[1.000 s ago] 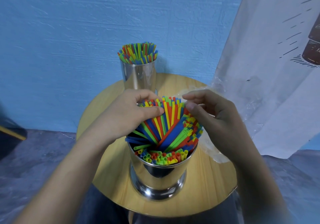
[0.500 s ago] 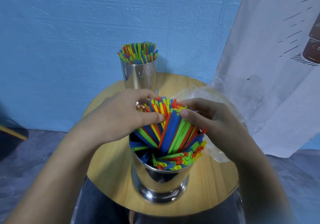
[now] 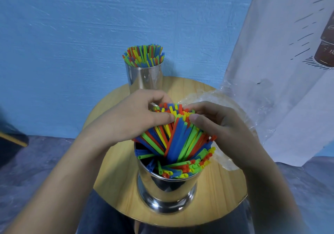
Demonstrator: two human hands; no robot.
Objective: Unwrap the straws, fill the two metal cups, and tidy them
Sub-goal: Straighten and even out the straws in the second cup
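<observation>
1. Desk (image 3: 218, 199): the near cup (image 3: 168, 188) stands close to its front edge; a sideways pull could tip it off.
2. Straws (image 3: 178, 139): seated in the near cup, fanned and crossed; loosened, they may splay over the rim.
3. Left hand (image 3: 133, 119) and right hand (image 3: 223, 124): close together, both clasping the straw tops; a hard squeeze could kink them.

Just the one cam here, head-mounted and wide-angle, looking forward and down over the round bench (image 3: 216, 194), close enough that the near cup (image 3: 166, 192) sits big in the lower middle, with the blue wall (image 3: 72, 35) straight ahead behind it.
</observation>
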